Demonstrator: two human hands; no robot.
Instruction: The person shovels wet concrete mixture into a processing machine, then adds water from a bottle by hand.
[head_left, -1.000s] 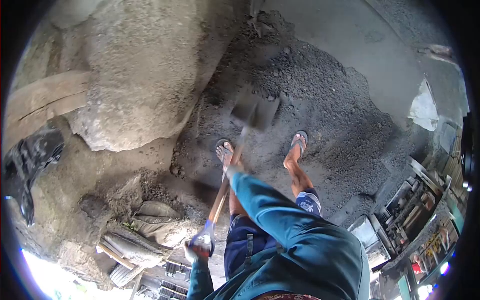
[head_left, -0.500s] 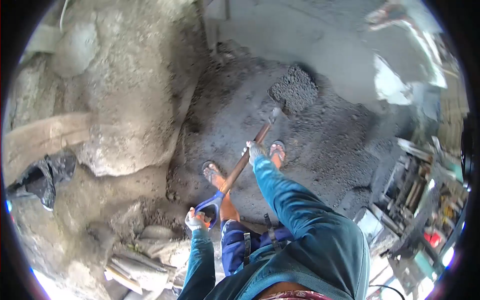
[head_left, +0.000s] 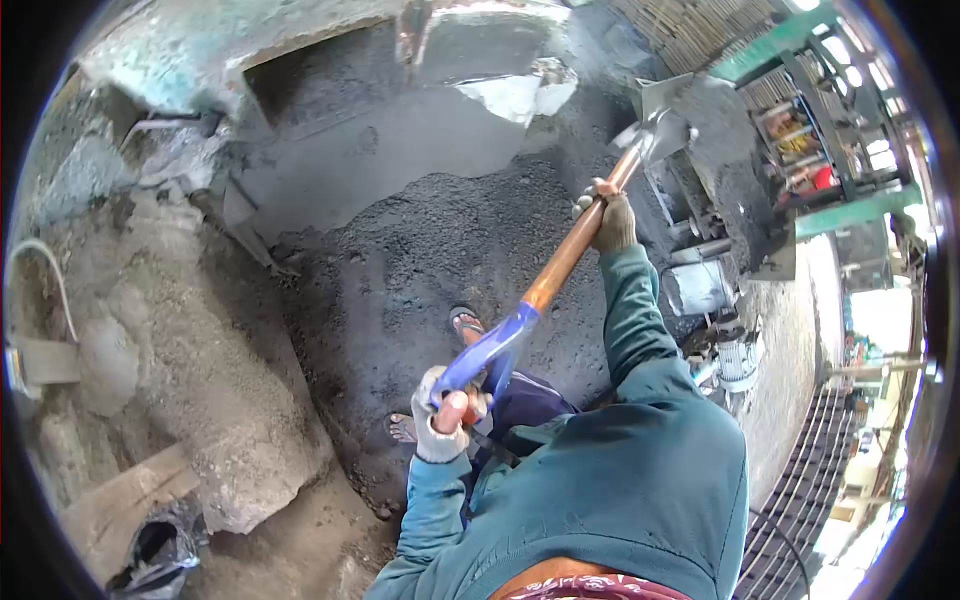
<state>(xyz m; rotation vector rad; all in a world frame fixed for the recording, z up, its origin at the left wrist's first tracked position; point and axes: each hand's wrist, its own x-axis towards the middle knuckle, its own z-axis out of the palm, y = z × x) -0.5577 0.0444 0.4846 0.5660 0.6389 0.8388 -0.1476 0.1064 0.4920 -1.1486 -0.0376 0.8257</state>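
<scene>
A shovel (head_left: 575, 250) with a wooden shaft and a blue D-shaped handle (head_left: 490, 345) slants across the view in both my hands. My left hand (head_left: 447, 415), in a pale glove with bare fingertips, is closed around the grip of the handle. Farther up, my right hand (head_left: 610, 215) wraps the wooden shaft below the blade, also gloved. The metal blade (head_left: 665, 115), smeared by motion, is raised at the upper right beside a machine (head_left: 680, 205). Dark, crumbly grey material (head_left: 450, 215) spreads over the floor ahead of my sandalled feet.
A rough earthen block (head_left: 240, 370) rises at my left, with a black plastic bag (head_left: 160, 550) near it. To the right are a motor (head_left: 738, 362), a rack of metal bars (head_left: 800, 470) and green beams (head_left: 860, 210). A pale sheet-like patch (head_left: 520, 95) lies at the back.
The shovel has swung up and right, away from the floor where its blade bore a heap of dark material. My right arm is stretched farther out, and the view has turned right.
</scene>
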